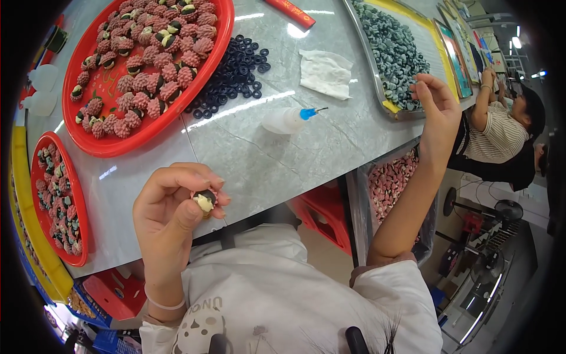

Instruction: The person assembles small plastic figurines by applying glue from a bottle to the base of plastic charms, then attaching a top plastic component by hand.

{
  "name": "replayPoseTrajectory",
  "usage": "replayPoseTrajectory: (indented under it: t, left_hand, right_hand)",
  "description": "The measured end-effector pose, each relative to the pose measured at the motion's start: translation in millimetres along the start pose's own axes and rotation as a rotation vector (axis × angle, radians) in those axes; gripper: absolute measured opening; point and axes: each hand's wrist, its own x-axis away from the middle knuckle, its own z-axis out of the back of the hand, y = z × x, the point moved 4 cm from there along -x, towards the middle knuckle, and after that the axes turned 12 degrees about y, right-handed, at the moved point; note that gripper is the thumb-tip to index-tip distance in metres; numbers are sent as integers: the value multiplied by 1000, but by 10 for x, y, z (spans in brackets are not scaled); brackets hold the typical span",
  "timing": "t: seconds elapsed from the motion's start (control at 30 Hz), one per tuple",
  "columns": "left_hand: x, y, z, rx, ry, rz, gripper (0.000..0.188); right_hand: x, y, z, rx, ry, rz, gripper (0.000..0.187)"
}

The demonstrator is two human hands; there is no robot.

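My left hand is closed around a small pink piece with a black and cream front, pinched between thumb and fingers above the table's near edge. On the right, my right hand is raised at the near corner of a metal tray. Its thumb and forefinger come together; whatever they pinch is too small to make out. Small dark green-and-white pieces fill much of that tray. Between my hands, a clear squeeze bottle with a blue needle tip lies on the table.
A large red tray holds similar pink pieces, beside loose dark rings. A smaller red tray stands left. Farther back lie a white cloth and a red tube. Below the table are a bin of pink pieces and a red stool. Another person works right.
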Motion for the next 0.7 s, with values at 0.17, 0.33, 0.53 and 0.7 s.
replayPoseTrajectory:
  t: [0.17, 0.33, 0.53, 0.7]
  left_hand:
    - [47, 26, 29, 15, 1, -16, 28]
    - [57, 27, -39, 64, -41, 3, 27]
    - [74, 64, -168, 6, -82, 33, 29]
    - [92, 49, -162, 119, -98, -3, 25]
  right_hand:
    - [232, -145, -15, -240, -49, -85, 19]
    - [589, -301, -191, -611, -293, -200, 23]
    - [780, -360, -336, -752, -358, -255, 23]
    - [832, -417, -345, -813, -334, -300, 20]
